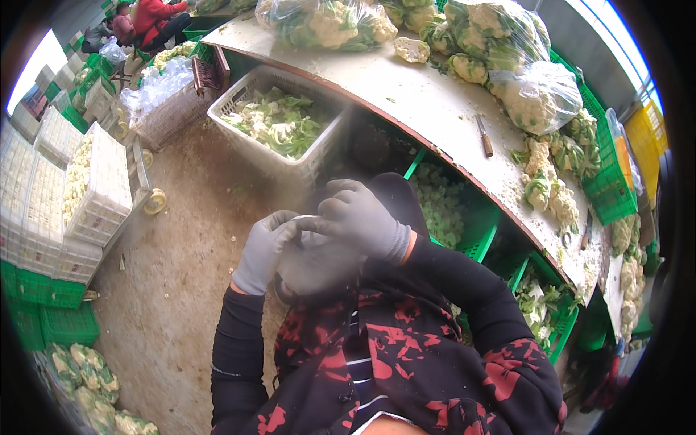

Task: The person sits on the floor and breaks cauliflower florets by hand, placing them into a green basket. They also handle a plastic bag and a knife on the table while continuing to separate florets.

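Both hands wear grey knit gloves and meet in front of my lap. My left hand (pixel 265 251) pinches one end of a thin pale item (pixel 305 217) between thumb and fingers. From the other side, my right hand (pixel 361 217) grips the same item, its fingers curled. Below them hangs or lies a hazy whitish-grey shape (pixel 321 269); blur hides whether it belongs to that item. Nearest beyond the hands stands a white plastic crate (pixel 304 168) of cauliflower leaves and trimmings. A knife with a wooden handle (pixel 486 145) lies apart on the white worktable (pixel 429 117).
Bagged cauliflowers (pixel 337 27) and loose cauliflower heads (pixel 468 68) line the table's far side. Green crates (pixel 478 239) with florets and leaves stand beneath its edge. Stacked white crates (pixel 100 190) rest on a wheeled cart at left. People (pixel 155 22) sit far back.
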A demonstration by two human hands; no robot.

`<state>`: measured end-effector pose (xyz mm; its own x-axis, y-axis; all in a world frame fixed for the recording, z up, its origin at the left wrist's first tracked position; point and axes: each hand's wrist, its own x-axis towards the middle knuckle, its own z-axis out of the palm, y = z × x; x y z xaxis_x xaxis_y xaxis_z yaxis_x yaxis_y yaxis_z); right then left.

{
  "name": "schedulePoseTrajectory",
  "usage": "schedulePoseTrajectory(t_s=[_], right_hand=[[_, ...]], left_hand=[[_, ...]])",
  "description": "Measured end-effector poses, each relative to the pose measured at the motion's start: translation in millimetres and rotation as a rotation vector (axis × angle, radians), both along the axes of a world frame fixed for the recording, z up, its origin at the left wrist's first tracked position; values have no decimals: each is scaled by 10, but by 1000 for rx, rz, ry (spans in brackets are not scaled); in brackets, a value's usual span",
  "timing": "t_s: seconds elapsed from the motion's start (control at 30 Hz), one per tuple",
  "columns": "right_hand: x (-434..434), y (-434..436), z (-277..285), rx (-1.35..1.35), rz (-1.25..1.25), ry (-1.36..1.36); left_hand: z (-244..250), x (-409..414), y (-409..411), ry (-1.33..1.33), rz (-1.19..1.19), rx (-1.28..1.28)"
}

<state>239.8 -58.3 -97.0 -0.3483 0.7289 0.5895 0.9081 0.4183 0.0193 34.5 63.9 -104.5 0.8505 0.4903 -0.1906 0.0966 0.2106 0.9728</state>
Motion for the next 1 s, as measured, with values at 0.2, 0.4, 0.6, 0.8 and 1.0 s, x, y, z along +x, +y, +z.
schedulePoseTrajectory(t_s=[0.2,0.4,0.6,0.8,1.0], right_hand=[[-113,32,-124,159,-253,73],[-180,58,-159,137,-288,-54],[-235,66,-113,75,-165,34],[-91,-98,-109,-130,-37,395],[-54,-657,-269,-421,-280,1222]], left_hand=[[124,-38,5,-99,-49,-83],[117,-31,25,-77,-248,-180],[37,-12,-80,-9,-6,-161],[-67,-216,-73,108,312,158],[-372,-613,-160,332,524,749]])
